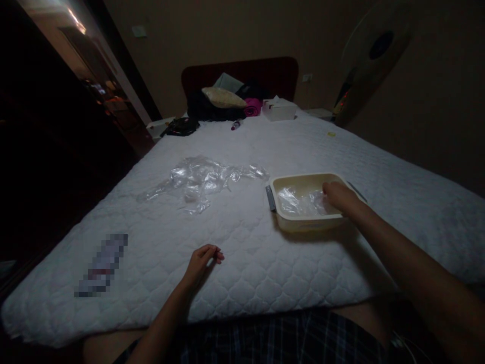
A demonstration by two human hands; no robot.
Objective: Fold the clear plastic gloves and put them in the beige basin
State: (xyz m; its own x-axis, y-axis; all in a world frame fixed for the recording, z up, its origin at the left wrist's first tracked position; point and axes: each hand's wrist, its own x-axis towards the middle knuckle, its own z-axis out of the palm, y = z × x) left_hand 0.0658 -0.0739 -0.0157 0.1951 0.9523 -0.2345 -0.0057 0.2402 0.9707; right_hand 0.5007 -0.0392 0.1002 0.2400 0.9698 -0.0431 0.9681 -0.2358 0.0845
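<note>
A cream plastic bin (303,224) with grey side handles sits on the bed, right of centre. Crumpled clear plastic bags (291,201) lie inside it. My right hand (340,196) reaches over the bin's right side, its fingers pinched at the edge of a clear plastic bag (317,201); the fingertips are partly hidden. Low over the front of the bed, my left hand (206,257) has loosely bent fingers, with nothing visible in them. Beyond it, more crumpled clear plastic bags (204,177) are spread across the quilted cover, left of the bin.
A blurred-out flat object (104,265) lies at the bed's left front. At the far end are a pillow (224,97), a white box (279,108), a small bottle (236,125), a dark bag (182,126) and a yellow ring (331,134). A fan (381,45) stands at right.
</note>
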